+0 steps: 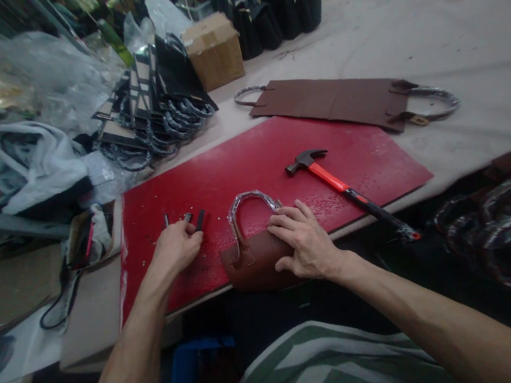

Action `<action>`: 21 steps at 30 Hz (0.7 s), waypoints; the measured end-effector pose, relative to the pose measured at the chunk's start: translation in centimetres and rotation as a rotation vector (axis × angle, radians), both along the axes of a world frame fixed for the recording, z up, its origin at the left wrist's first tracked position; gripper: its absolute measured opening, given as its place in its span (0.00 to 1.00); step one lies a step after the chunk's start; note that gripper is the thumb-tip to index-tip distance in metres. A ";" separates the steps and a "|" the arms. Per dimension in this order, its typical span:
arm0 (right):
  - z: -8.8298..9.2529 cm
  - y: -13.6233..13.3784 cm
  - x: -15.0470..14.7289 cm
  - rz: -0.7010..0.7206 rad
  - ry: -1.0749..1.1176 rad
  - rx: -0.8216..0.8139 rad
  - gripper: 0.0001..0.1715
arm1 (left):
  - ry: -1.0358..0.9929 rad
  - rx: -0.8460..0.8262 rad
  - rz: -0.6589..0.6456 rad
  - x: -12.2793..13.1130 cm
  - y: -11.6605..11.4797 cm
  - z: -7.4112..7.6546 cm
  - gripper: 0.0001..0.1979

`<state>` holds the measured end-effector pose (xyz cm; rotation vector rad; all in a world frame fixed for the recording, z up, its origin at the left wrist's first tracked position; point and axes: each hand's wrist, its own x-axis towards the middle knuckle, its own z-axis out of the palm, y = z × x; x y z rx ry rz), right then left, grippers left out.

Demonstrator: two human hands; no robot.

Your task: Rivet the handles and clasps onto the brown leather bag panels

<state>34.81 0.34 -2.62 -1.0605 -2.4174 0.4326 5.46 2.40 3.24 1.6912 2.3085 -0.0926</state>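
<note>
My right hand lies flat, fingers spread, on a folded brown leather bag piece at the near edge of a red board. The piece's plastic-wrapped handle arches up beside my fingers. My left hand rests on the board further left, its fingers curled at small dark punch tools; another thin dark tool lies just beside them. A hammer with a red-and-black handle lies on the board to the right of my right hand.
A flat brown leather panel with wrapped handles lies beyond the board. At the back left stand a stack of black bag pieces, a cardboard box and plastic sheeting. Black bags stand at the back. More wrapped pieces lie at right.
</note>
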 end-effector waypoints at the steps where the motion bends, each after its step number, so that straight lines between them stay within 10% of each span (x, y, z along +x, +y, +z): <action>1: 0.0 0.0 0.0 0.001 0.003 -0.001 0.39 | -0.095 0.050 0.050 -0.2 -0.4 0.2 0.13; 10: -0.3 -0.1 -0.1 -0.010 0.013 0.005 0.38 | -0.890 0.537 0.223 2.8 -6.2 -1.8 0.19; 21: -0.1 -0.1 -0.1 -0.009 0.016 0.004 0.34 | -0.833 0.830 -0.286 9.7 -9.7 -5.6 0.12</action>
